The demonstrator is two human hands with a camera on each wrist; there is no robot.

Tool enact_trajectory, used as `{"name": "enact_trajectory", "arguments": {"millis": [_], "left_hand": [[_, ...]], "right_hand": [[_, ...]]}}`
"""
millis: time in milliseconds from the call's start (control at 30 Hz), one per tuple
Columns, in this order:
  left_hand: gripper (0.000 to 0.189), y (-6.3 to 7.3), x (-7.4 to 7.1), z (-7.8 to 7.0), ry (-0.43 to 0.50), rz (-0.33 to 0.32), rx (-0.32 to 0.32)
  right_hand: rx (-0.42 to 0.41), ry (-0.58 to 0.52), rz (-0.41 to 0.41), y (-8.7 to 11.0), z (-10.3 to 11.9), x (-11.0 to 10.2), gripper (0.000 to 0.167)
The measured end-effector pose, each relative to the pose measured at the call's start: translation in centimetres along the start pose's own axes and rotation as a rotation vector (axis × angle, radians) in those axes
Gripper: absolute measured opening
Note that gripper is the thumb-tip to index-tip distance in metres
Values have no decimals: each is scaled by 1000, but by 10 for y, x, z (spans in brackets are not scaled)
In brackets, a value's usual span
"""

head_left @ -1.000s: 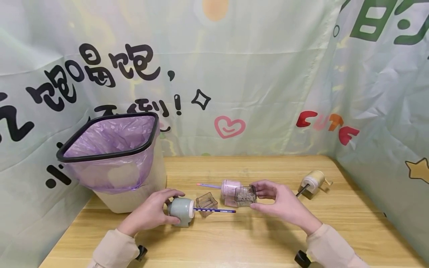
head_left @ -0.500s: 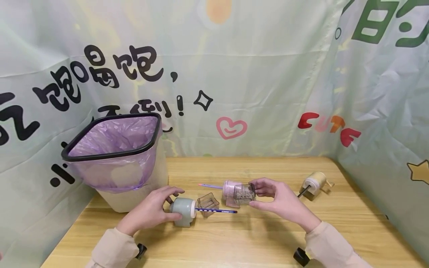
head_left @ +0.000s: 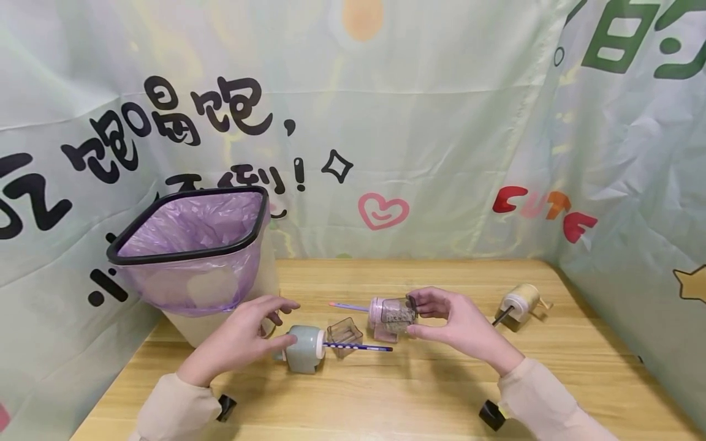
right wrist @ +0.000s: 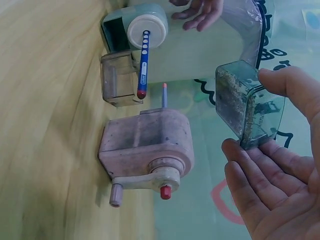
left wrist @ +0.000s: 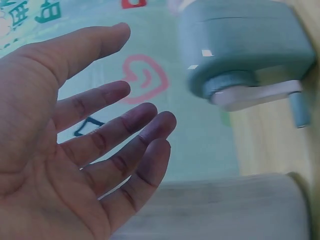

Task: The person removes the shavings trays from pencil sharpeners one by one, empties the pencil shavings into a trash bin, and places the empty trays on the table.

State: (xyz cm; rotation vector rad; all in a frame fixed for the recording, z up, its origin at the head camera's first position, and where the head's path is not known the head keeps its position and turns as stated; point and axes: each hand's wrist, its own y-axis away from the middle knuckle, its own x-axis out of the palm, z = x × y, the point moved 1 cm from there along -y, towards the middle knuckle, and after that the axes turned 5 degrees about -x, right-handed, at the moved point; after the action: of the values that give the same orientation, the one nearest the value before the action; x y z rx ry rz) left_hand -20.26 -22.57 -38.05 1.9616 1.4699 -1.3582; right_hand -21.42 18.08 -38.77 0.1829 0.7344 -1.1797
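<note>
My right hand (head_left: 455, 321) pinches a clear smoky shavings drawer (right wrist: 242, 102) between thumb and fingers; grey pencil shavings lie inside it. The drawer is lifted above the table, beside the pink crank pencil sharpener (right wrist: 145, 145), which has a pencil (head_left: 350, 306) in it. My left hand (head_left: 242, 337) stays spread beside the blue-grey pencil sharpener (head_left: 303, 349), and in the left wrist view its palm holds nothing. From that sharpener sticks a dark blue pencil (right wrist: 143, 65). Another clear drawer (right wrist: 119, 80) rests on the table next to it.
A bin (head_left: 215, 297) with a black rim and purple liner stands at the left. On the right of the wooden table (head_left: 386, 398) sits a yellow crank sharpener (head_left: 521, 303) with a dark pencil. Printed cloth (head_left: 441, 141) hangs behind and at the sides.
My left hand has let go of the blue-grey sharpener and drawn back to the left, its fingers spreading. My right hand has raised the shavings-filled drawer slightly and shifted it left.
</note>
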Motion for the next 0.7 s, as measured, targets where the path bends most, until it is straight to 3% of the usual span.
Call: {"name": "enact_trajectory", "arguments": {"millis": [433, 600, 700], "left_hand": [[35, 14, -49, -33, -45, -184, 81], [37, 20, -71, -38, -82, -276, 115], [36, 25, -86, -38, -87, -332, 104]], "right_hand": [[-36, 6, -5, -19, 12, 2, 62], [-58, -8, -2, -28, 19, 1, 62], [-82, -18, 4, -34, 24, 0, 61]]}}
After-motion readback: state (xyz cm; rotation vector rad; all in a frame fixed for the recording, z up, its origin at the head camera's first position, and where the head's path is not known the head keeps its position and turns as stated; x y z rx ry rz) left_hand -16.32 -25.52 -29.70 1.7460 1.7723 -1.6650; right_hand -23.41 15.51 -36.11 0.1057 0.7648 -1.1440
